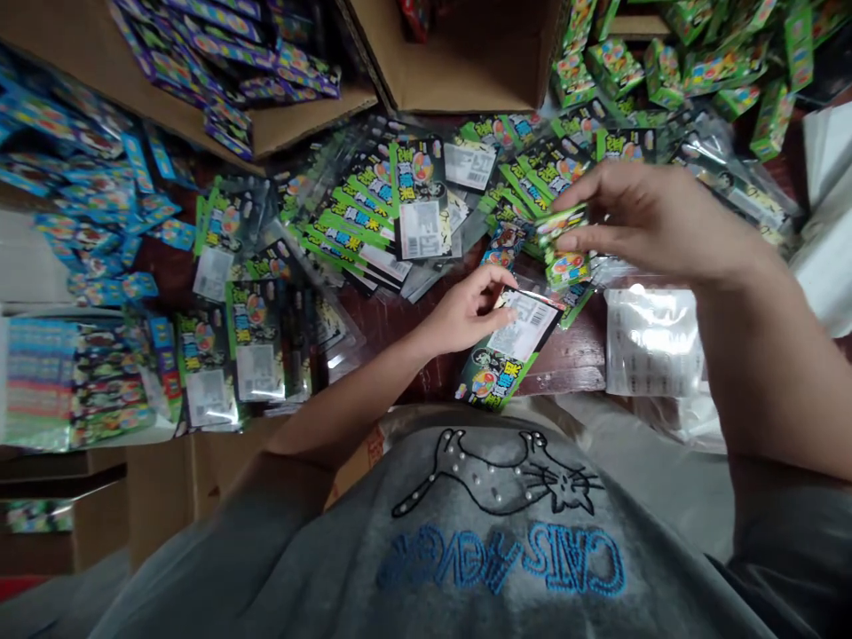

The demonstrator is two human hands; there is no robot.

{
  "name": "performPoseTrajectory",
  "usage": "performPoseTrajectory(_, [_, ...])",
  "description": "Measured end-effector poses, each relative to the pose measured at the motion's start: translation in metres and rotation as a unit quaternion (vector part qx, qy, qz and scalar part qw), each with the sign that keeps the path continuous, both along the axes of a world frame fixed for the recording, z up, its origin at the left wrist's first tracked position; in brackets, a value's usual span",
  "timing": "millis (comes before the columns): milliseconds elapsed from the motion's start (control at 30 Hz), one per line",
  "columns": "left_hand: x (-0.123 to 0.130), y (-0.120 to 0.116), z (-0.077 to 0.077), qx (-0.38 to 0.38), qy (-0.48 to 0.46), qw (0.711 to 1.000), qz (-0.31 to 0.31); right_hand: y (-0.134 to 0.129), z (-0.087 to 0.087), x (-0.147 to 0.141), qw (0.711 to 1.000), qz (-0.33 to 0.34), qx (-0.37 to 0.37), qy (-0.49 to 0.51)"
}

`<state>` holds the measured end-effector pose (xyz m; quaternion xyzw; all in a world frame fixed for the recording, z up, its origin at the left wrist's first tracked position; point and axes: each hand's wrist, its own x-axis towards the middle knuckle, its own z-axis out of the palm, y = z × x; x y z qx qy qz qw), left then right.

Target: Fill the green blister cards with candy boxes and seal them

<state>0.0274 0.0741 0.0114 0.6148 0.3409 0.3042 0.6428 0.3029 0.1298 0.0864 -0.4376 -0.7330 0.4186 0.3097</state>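
My left hand (466, 312) pinches a flat black-and-green printed packet (493, 373) near its end with the white barcode label. The packet lies slanted at the table's front edge, close to my shirt. Just beyond those fingertips lies a small blue printed box (504, 241); whether it touches the packet I cannot tell. My right hand (656, 222) grips a small green printed box (567, 268) between thumb and fingers, above and to the right of the packet. Several similar black-and-green packets (363, 209) lie fanned out beyond my hands, some with white labels showing.
Cardboard boxes (459, 84) line the back. Purple boxes (219, 53) fill the one at left, and blue boxes (99, 186) are heaped at far left. Loose green boxes (666, 71) are piled back right. A clear bag (653, 342) lies on the dark red table (572, 355).
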Motion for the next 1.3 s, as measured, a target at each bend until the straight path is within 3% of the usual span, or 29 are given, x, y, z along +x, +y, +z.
performPoseTrajectory(167, [-0.006,-0.013,0.001,-0.043,-0.004,0.999,0.01,-0.001,-0.01,-0.024,0.982,0.119,0.013,-0.147])
performPoseTrajectory(400, [-0.007,-0.031,-0.005,-0.006,-0.022,0.996,0.087,0.002,-0.011,-0.029,0.957,0.244,-0.055,-0.144])
performPoseTrajectory(467, [-0.008,-0.029,-0.009,-0.005,-0.028,0.995,0.096,-0.003,-0.013,-0.034,0.968,0.209,-0.02,-0.14])
performPoseTrajectory(600, [-0.015,-0.025,-0.015,-0.003,-0.037,0.989,0.144,-0.025,-0.02,-0.049,0.987,0.039,0.055,-0.149])
performPoseTrajectory(667, [-0.019,-0.025,-0.018,0.003,-0.039,0.986,0.162,-0.039,-0.024,-0.055,0.986,0.016,0.061,-0.151])
performPoseTrajectory(733, [-0.023,-0.027,-0.02,0.017,-0.041,0.984,0.175,-0.053,-0.028,-0.059,0.989,0.001,0.064,-0.135])
performPoseTrajectory(833, [-0.03,-0.029,-0.022,0.042,-0.044,0.98,0.187,-0.077,-0.039,-0.063,0.991,-0.097,0.056,-0.066])
performPoseTrajectory(933, [-0.038,-0.028,-0.024,0.055,-0.047,0.981,0.18,-0.102,-0.058,-0.074,0.981,-0.179,-0.026,0.068])
performPoseTrajectory(1067, [-0.047,-0.023,-0.023,0.05,-0.05,0.985,0.156,-0.121,-0.077,-0.093,0.956,-0.209,-0.094,0.183])
performPoseTrajectory(1200, [-0.055,-0.018,-0.016,0.027,-0.034,0.994,0.105,-0.121,-0.074,-0.094,0.963,-0.2,-0.109,0.147])
performPoseTrajectory(1300, [-0.056,-0.018,-0.012,0.024,-0.029,0.992,0.117,-0.118,-0.068,-0.089,0.974,-0.191,-0.072,0.094])
